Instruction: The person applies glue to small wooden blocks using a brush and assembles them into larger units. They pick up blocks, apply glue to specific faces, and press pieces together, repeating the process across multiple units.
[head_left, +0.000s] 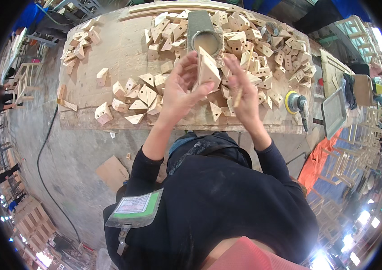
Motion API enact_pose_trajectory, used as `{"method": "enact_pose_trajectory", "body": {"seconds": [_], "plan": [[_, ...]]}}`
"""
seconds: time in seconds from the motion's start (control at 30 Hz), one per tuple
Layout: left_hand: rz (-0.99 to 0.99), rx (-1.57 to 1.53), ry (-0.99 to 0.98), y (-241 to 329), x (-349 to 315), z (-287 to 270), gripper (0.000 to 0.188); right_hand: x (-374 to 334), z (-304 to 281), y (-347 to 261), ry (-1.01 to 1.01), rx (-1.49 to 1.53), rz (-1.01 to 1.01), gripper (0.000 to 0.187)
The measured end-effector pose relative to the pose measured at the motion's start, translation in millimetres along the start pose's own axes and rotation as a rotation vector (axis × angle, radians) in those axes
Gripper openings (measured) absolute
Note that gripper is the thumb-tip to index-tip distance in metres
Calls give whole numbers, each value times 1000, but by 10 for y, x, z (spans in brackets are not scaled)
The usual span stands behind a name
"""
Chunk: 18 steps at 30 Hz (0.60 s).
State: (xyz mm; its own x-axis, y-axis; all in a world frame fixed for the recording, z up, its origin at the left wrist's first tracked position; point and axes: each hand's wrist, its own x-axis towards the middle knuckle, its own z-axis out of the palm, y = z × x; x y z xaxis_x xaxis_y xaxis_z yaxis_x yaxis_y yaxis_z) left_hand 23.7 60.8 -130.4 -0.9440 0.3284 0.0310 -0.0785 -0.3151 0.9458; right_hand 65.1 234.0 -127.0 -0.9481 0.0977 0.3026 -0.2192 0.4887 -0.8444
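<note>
Block [209, 72] being clamped in left hand [181, 90]

The block is being held up over the table [83, 81], just in front of the pot [200, 20], and is being pinched between the left thumb and fingers. Beside it, a stick [238, 97] is being gripped in the right hand [247, 94], its fingers pointing up and showing blurred. Tan liquid is being held in the pot, which is being flanked by piled blocks [240, 39]. Toward the table's right end, a sander [293, 103] is lying.
</note>
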Motion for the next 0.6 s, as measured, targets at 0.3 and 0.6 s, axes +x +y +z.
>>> {"method": "enact_pose_trajectory", "body": {"seconds": [0.3, 0.6], "plan": [[366, 868, 284, 148, 123, -171, 80, 365, -349, 249, 83, 558, 315, 49], [-99, -55, 285, 101, 211, -588, 61, 602, -205, 261, 121, 102, 354, 17]]}}
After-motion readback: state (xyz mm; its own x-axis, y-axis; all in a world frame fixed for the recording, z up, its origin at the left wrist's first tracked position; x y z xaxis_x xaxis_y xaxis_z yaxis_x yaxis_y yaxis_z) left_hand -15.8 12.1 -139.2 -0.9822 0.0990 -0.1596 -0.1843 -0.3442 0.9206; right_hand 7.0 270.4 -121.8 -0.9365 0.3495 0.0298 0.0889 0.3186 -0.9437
